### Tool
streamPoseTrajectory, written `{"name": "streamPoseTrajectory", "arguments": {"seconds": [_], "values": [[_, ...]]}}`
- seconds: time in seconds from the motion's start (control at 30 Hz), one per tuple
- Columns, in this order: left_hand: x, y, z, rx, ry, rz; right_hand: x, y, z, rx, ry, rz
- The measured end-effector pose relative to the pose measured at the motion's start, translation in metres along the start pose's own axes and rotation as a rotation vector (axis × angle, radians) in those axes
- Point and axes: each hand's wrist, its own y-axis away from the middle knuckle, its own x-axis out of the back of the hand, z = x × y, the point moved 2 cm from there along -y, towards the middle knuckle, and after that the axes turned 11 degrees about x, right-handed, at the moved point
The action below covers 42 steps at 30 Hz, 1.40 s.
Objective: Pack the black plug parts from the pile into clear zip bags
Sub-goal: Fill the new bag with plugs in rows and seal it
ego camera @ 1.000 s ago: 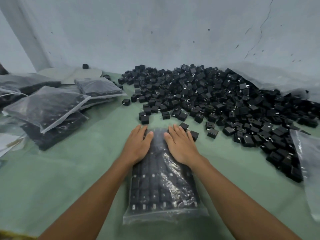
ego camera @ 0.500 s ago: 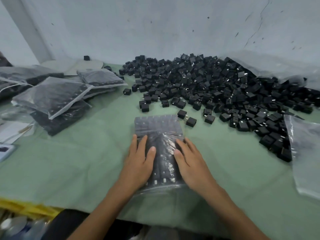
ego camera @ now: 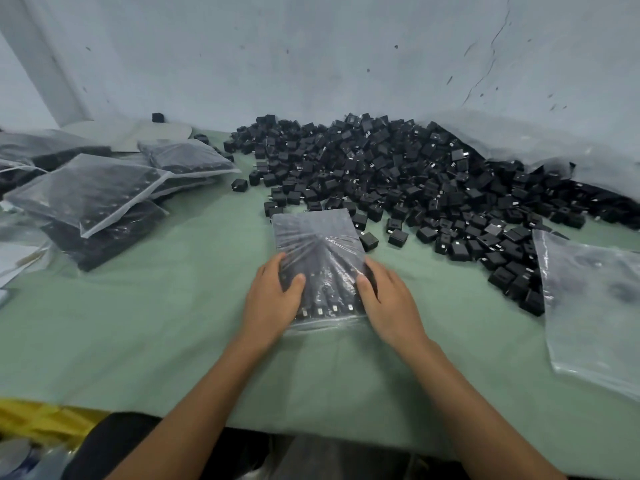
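Both hands hold one filled zip bag point(ego camera: 317, 258) by its near end: the left hand point(ego camera: 273, 299) clasps the left edge with the thumb on top, and the right hand point(ego camera: 388, 301) clasps the right edge likewise. We note each grip as narrow and closed on the bag, which lies on the green counter point(ego camera: 173, 323) just in front of the pile of black plugs point(ego camera: 398, 174).

We judge the step in hand to be finishing this bag: rows of plugs fill it and the loose plastic flap at the near end lies flat. The next move would call for sealing the strip, if not done, then carrying the bag to the stack of packed bags point(ego camera: 93, 199) at left and taking an empty bag point(ego camera: 595, 299) from the right.

We cannot tell whether the seal is closed; the flap is blurred and partly covered by the wrists. The fingers under the bag are hidden. The empty bag is cut off at the right edge.
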Motion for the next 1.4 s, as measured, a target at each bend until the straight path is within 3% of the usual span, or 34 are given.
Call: {"name": "streamPoseTrajectory", "arguments": {"seconds": [0.13, 0.3, 0.5, 0.57, 0.73, 0.87, 1.07, 1.4], "values": [[0.03, 0.037, -0.038, -0.028, -0.159, 0.17, 0.002, 0.027, 0.002, -0.016, -0.012, 0.115], [0.032, 0.053, -0.048, 0.034, -0.337, 0.013, 0.002, 0.046, -0.023, 0.101, 0.033, 0.252], [0.032, 0.049, -0.049, 0.158, -0.229, -0.011, -0.006, 0.071, -0.071, 0.25, -0.04, 0.291], [0.031, 0.047, -0.046, 0.207, -0.201, -0.005, -0.017, 0.082, -0.088, 0.118, -0.273, 0.222], [0.03, 0.045, -0.039, 0.294, -0.011, -0.055, -0.047, 0.084, -0.117, -0.435, -0.87, -0.015], [0.028, 0.047, -0.032, 0.311, 0.213, -0.086, -0.053, 0.065, -0.132, -0.782, -1.267, -0.033], [0.027, 0.049, -0.038, 0.259, 0.257, -0.065, -0.054, 0.047, -0.131, -0.85, -1.351, 0.024], [0.028, 0.059, -0.03, 0.259, 0.112, 0.001, -0.06, 0.035, -0.133, -0.905, -1.297, 0.011]]}}
